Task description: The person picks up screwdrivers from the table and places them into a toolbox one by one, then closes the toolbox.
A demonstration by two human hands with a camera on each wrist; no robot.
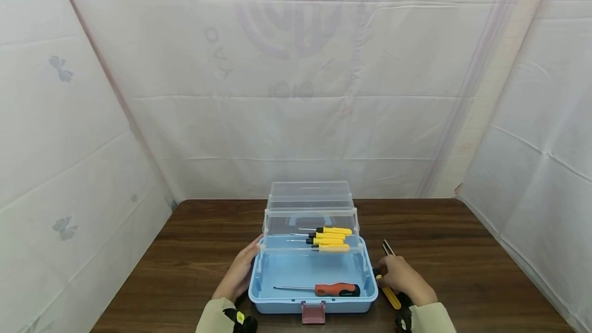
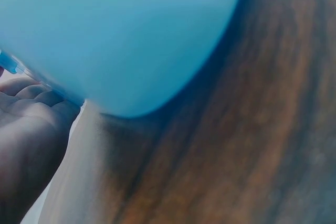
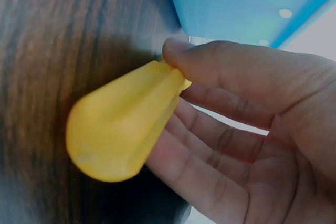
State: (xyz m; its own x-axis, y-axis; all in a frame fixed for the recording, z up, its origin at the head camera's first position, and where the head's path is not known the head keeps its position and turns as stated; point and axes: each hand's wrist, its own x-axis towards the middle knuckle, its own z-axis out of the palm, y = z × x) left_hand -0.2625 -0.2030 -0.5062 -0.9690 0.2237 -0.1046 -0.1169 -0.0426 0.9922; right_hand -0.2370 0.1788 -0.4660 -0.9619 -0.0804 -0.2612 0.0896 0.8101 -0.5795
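Note:
A light blue toolbox (image 1: 296,266) with its clear lid (image 1: 310,197) raised stands on the table. At its left side, near the back corner, my left hand (image 1: 240,270) holds the rim; its fingertips are partly hidden. My right hand (image 3: 247,124), beside the box's right wall, pinches a yellow-handled screwdriver (image 3: 118,124) between thumb and fingers. Metal shafts (image 1: 388,247) show beyond that hand, their lower ends hidden by it. Inside the box lies a red and black screwdriver (image 1: 336,289). Several yellow-handled screwdrivers (image 1: 329,237) lie together toward the back, seen through clear plastic.
The dark wooden table (image 1: 194,256) runs out on both sides of the toolbox. A reddish latch (image 1: 313,313) hangs at the box's front. White sheeting (image 1: 300,127) hangs behind the table and along both sides.

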